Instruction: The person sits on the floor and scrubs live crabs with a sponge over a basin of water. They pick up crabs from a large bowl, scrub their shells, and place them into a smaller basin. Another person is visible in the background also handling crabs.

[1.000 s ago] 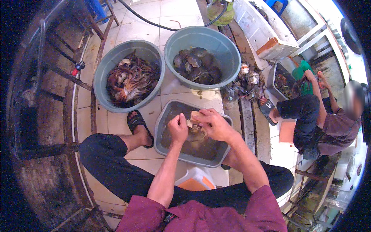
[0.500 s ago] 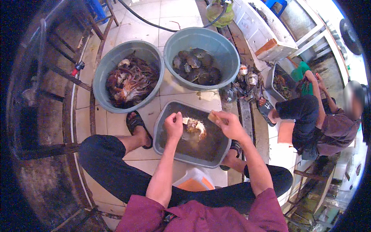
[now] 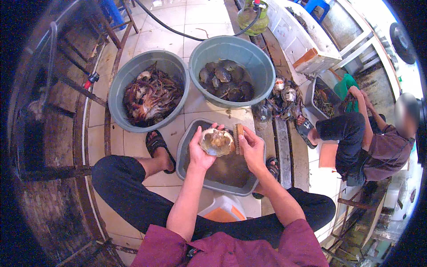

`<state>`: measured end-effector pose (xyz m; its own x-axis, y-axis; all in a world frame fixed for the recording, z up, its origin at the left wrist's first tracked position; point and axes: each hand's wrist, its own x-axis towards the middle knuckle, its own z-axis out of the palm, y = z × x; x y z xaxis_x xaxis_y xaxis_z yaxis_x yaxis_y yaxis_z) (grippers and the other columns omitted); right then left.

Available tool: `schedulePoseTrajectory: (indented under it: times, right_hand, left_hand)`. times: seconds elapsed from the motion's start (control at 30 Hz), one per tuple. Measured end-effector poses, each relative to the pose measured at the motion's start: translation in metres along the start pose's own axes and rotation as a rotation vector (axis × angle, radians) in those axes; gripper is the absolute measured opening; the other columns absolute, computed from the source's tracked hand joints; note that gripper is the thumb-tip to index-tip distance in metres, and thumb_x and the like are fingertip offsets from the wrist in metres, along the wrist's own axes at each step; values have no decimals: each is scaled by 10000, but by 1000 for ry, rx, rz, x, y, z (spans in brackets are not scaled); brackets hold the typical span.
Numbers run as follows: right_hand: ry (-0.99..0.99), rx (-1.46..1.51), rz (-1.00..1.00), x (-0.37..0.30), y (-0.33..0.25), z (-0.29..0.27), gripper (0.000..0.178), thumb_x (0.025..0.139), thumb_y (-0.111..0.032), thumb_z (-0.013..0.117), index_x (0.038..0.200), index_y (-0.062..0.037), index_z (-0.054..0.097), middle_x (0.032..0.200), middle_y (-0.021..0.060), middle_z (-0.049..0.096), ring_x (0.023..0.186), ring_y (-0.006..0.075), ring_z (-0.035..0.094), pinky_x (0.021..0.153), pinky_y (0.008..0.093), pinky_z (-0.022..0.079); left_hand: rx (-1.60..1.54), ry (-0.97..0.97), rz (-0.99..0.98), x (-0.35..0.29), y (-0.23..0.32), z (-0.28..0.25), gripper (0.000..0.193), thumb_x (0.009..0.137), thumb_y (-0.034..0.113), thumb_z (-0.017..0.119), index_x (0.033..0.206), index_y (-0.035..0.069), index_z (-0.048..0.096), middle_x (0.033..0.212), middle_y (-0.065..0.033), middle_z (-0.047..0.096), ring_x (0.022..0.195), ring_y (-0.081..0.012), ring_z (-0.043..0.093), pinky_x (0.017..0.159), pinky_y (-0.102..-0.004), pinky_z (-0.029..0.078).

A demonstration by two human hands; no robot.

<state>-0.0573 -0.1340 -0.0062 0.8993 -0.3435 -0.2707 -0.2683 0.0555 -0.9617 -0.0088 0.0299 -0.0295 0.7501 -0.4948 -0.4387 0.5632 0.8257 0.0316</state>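
My left hand (image 3: pixel 199 154) cradles a crab shell (image 3: pixel 216 142), its hollow pale-brown inner side facing up. In my right hand (image 3: pixel 251 150) is a wooden scrub brush (image 3: pixel 239 138), held upright with its bristles towards the shell's right edge. Whether the bristles touch the shell I cannot tell. Both hands are over a grey rectangular basin (image 3: pixel 179 165) of murky brown water, set on the floor between my feet.
A round tub (image 3: pixel 114 91) of crab legs and bodies stands far left; another tub (image 3: pixel 253 50) holds dark crab shells in water. More crabs (image 3: pixel 289 95) lie right of it. A person (image 3: pixel 382 147) sits at the right near a grey crate (image 3: pixel 311 99). A hose (image 3: pixel 171 27) crosses behind.
The crab shell, low over the basin before, is now raised in my left hand, which was pinched. My right hand has turned the brush upright and brought it close to the shell.
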Motion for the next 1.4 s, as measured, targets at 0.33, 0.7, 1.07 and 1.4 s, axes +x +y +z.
schedulePoseTrajectory:
  times: [0.33, 0.7, 1.07, 1.4]
  right_hand:
    - [-197, -282, -228, -11, 0, 1, 423, 882, -35, 657, 1297, -11, 583, 1231, 106, 636, 1113, 157, 584, 947, 303, 470]
    - [-554, -805, -1050, -27, -39, -1, 492, 681, 23, 659, 1156, -104, 678, 1208, 205, 583, 1120, 382, 582, 1013, 508, 434]
    - [-450, -936, -1130, -20, -24, -17, 565, 692, 21, 658, 1228, -156, 629, 1245, 203, 554, 1157, 394, 553, 1064, 534, 406]
    - [-485, -918, -1145, -20, -15, -15, 558, 687, -50, 709, 1228, -163, 632, 1273, 179, 538, 1152, 382, 556, 1023, 549, 414]
  left_hand:
    - [162, 264, 184, 2, 4, 3, 346, 934, 322, 628, 1127, 47, 547, 992, -141, 639, 921, -302, 656, 831, -447, 549]
    - [411, 449, 234, 10, 22, -12, 215, 905, 233, 634, 963, 27, 643, 905, -87, 664, 802, -219, 670, 710, -377, 565]
    - [435, 536, 261, 15, 24, -25, 185, 844, 180, 655, 927, 15, 633, 883, -91, 659, 770, -216, 666, 684, -381, 561]
    - [425, 585, 348, 16, 19, -35, 201, 819, 144, 669, 929, -11, 601, 845, -110, 657, 714, -243, 670, 633, -391, 561]
